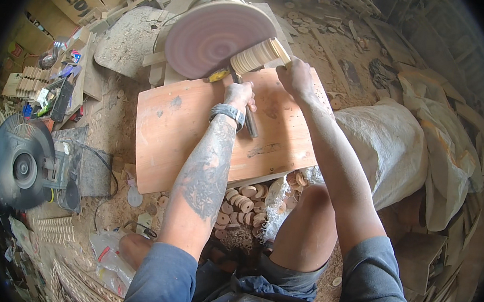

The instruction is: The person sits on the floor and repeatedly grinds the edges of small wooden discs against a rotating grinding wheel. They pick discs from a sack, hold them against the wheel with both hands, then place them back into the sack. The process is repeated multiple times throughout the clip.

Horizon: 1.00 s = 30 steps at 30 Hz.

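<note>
Between my hands, a row of thin round wooden discs (254, 57) is stacked side by side, slanting up to the right. It lies at the face of a large reddish-brown sanding disc (206, 38); whether they touch I cannot tell. My right hand (296, 78) is closed at the stack's right end, by a flat pale wooden piece. At the other end, my left hand (239, 95) wraps round a dark tool handle (251, 123), with a yellow part (219, 75) beyond the fist. Both hands are over a slanted plywood board (162, 138).
Many loose wooden discs (243, 203) lie below the board by my legs. A circular saw-like machine (22, 160) stands at left, near a cluttered shelf of tools (57, 94). White sacks (386, 146) bulge at right. Wood scraps and sawdust cover the floor.
</note>
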Available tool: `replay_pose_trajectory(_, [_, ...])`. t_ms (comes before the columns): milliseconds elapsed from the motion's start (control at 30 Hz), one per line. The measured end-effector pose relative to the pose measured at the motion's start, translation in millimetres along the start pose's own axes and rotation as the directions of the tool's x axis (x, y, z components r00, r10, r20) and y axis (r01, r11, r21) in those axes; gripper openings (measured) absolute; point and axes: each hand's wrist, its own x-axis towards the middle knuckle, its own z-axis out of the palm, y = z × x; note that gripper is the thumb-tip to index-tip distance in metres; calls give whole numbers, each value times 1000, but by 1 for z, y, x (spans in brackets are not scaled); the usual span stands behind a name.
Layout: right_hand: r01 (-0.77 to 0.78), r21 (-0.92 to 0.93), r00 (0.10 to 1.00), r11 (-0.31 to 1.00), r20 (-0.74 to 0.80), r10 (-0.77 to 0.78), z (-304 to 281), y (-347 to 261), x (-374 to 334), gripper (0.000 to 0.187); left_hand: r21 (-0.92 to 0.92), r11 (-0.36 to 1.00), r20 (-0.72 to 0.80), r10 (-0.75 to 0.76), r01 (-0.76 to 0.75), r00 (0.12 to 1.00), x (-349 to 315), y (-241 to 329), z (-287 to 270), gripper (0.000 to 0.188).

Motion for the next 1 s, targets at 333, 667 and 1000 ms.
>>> replay_pose_trajectory(333, [17,5,1000,1000,1,-17,-1,2,1,25,9,1000,-6,-14,14,1000,-1,1,1,15])
replay_pose_trajectory(667, [0,-3,1000,1000,14,0,-4,0,-2,26,10,1000,-19,-1,1,1000,-3,0,2,13])
replay_pose_trajectory(1000, [-12,14,1000,1000,12,11,-6,-3,-3,26,35,999,-7,15,-14,1000,-2,-1,3,12])
